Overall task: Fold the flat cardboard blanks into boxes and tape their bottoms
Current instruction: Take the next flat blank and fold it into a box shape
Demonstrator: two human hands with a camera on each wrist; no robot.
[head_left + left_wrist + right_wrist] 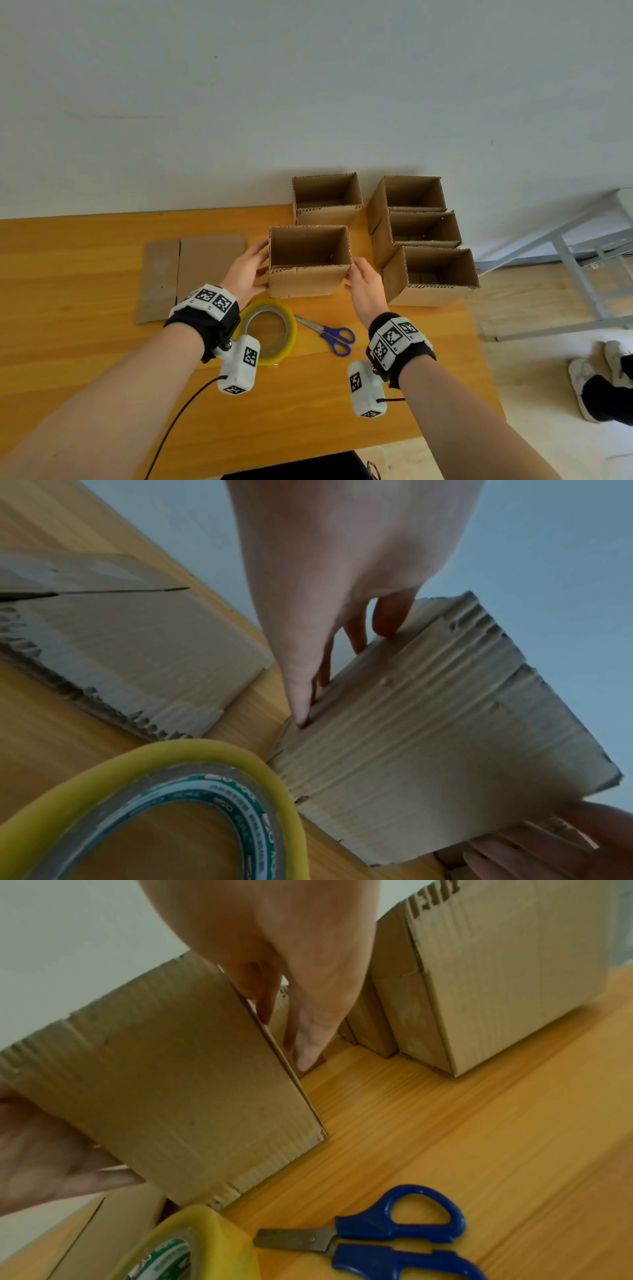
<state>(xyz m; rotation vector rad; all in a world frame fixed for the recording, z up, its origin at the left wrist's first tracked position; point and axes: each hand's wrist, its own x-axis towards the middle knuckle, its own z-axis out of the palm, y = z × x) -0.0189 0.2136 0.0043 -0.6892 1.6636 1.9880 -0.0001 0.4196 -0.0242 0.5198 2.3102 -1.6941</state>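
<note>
Box (308,270) upright on table (85,267), between both hands | left hand (245,274) flat on its left wall | right hand (364,284) flat on right wall | fingers straight

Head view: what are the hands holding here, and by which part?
An open-topped cardboard box, held between both hands: the left hand on its left side wall, the right hand on its right side wall, fingers fairly straight against the cardboard.

a wooden tabletop (85,342) carries five open cardboard boxes (430,274), a flat cardboard blank (191,270) at left, a yellow tape roll (274,329) and blue-handled scissors (334,337).
</note>
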